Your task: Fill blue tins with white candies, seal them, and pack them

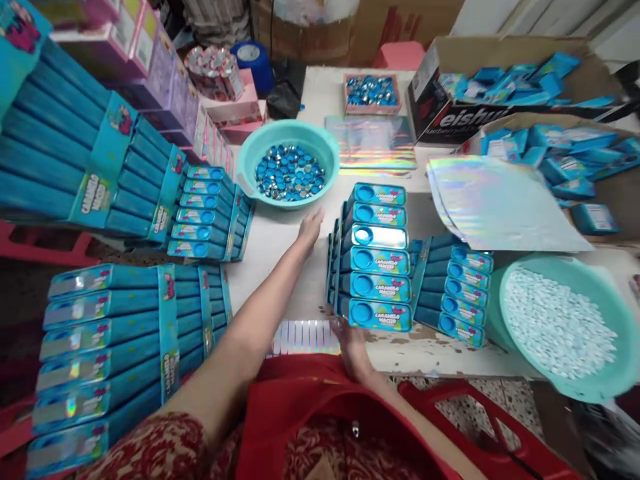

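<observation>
My left hand [311,228] is stretched out over the table, just below the rim of a turquoise basin [245,180] holding blue and silver caps [290,173]. Its fingers are drawn together; what is in them, if anything, is hidden. Close to my body, my right hand [356,353] is slightly blurred, its fingers closed at the right edge of a shiny sheet of pale strips [307,337]. Right beside it rises a block of blue boxes [380,287], their ends facing up with round recesses. One end, third from the far side, shines silver.
More blue boxes [450,293] stand to the right, near a tub [515,333] of pale candies. Stacked boxes [135,333] fill the left. Behind lie holographic sheets [370,143], a small box of caps [373,110] and cartons [465,127] with blue packets. Red chairs [480,413] flank the table.
</observation>
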`<action>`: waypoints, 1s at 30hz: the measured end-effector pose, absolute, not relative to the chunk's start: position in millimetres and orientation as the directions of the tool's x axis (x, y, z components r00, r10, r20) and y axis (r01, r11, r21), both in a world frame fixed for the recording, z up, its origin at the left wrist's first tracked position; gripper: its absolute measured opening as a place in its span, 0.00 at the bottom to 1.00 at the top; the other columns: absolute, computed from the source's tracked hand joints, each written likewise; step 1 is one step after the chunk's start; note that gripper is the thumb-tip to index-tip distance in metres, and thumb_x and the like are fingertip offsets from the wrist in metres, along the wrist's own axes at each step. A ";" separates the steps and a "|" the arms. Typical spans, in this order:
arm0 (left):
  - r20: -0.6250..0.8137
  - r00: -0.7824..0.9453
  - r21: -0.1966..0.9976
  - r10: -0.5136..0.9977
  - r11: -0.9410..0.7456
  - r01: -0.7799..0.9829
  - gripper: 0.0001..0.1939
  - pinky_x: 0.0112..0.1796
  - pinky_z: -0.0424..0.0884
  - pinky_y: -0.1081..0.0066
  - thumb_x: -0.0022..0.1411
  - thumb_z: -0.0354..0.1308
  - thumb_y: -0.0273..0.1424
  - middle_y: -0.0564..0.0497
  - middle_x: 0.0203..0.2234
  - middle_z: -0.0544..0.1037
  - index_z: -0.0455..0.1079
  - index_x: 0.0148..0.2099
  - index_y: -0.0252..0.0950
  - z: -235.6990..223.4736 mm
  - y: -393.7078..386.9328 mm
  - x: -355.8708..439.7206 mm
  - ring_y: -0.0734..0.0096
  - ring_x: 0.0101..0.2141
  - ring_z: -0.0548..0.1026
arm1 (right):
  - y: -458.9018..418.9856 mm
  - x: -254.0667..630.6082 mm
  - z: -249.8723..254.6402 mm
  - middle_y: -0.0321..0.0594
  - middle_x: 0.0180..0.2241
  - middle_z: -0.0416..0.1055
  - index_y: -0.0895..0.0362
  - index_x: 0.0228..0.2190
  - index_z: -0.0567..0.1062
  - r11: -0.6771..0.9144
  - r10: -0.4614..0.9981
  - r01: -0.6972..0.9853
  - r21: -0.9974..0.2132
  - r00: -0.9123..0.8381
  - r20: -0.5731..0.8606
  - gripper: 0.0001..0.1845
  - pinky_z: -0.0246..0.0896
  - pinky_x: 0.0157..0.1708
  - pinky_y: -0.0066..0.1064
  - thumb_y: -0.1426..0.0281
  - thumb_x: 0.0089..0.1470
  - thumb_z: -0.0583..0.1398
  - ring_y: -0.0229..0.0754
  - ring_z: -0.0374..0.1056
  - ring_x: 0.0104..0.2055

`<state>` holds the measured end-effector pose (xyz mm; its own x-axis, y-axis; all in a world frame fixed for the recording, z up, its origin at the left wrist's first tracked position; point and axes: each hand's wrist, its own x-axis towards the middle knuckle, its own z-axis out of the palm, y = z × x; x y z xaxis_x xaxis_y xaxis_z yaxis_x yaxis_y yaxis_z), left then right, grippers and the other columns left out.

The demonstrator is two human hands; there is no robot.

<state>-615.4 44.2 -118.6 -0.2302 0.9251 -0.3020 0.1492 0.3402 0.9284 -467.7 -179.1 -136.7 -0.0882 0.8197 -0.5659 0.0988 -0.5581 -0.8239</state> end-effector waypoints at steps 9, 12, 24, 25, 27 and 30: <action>-0.650 -0.038 0.345 0.759 0.340 0.875 0.11 0.46 0.59 0.60 0.51 0.56 0.32 0.42 0.40 0.74 0.72 0.39 0.38 -121.6 -199.3 -693.6 0.52 0.47 0.67 | -177.1 -469.8 -134.3 0.42 0.36 0.71 0.54 0.37 0.72 -0.189 0.788 0.481 -0.856 -0.446 -0.424 0.13 0.62 0.38 0.36 0.61 0.54 0.55 0.44 0.66 0.37; -0.692 -0.073 0.279 0.719 0.359 0.891 0.12 0.45 0.60 0.62 0.49 0.58 0.30 0.42 0.41 0.74 0.72 0.38 0.38 -122.6 -225.7 -707.7 0.52 0.47 0.67 | -168.8 -499.0 -136.8 0.43 0.40 0.70 0.55 0.39 0.72 0.077 0.718 0.575 -0.815 -0.599 -0.355 0.10 0.58 0.44 0.36 0.67 0.53 0.56 0.44 0.64 0.43; -0.566 -0.143 0.621 0.812 0.534 0.573 0.11 0.29 0.58 0.73 0.52 0.50 0.35 0.51 0.24 0.74 0.69 0.30 0.34 -133.3 -254.6 -720.1 0.68 0.28 0.68 | -163.7 -519.5 -135.6 0.39 0.37 0.73 0.54 0.33 0.75 0.301 0.576 0.761 -0.574 -0.625 -0.527 0.06 0.52 0.33 0.29 0.71 0.54 0.58 0.42 0.66 0.39; -0.570 -0.145 0.650 0.809 0.551 0.524 0.11 0.29 0.59 0.73 0.51 0.50 0.35 0.51 0.24 0.74 0.69 0.30 0.33 -136.0 -252.7 -714.7 0.68 0.28 0.68 | -161.4 -513.8 -134.1 0.40 0.37 0.73 0.54 0.33 0.75 0.299 0.586 0.770 -0.563 -0.614 -0.529 0.06 0.52 0.33 0.29 0.72 0.54 0.58 0.42 0.66 0.40; -0.587 -0.129 0.699 0.799 0.581 0.417 0.11 0.29 0.59 0.73 0.50 0.51 0.35 0.51 0.23 0.73 0.69 0.30 0.33 -141.1 -247.0 -701.6 0.70 0.27 0.67 | -156.8 -500.2 -131.6 0.41 0.37 0.73 0.55 0.33 0.75 0.290 0.608 0.792 -0.537 -0.586 -0.536 0.06 0.52 0.34 0.30 0.73 0.54 0.57 0.43 0.66 0.40; -0.588 -0.105 0.750 0.802 0.589 0.302 0.11 0.29 0.60 0.73 0.49 0.51 0.34 0.52 0.22 0.72 0.69 0.31 0.32 -147.6 -238.4 -684.1 0.71 0.26 0.66 | -153.9 -483.3 -129.1 0.43 0.37 0.71 0.56 0.34 0.75 0.276 0.634 0.817 -0.507 -0.551 -0.543 0.07 0.53 0.36 0.31 0.74 0.55 0.56 0.44 0.65 0.41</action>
<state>-684.1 -238.4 -147.6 -0.1049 0.8021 -0.5880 0.3016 0.5890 0.7497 -483.3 -153.9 -129.1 -0.5513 0.6335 -0.5429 0.8166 0.2763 -0.5068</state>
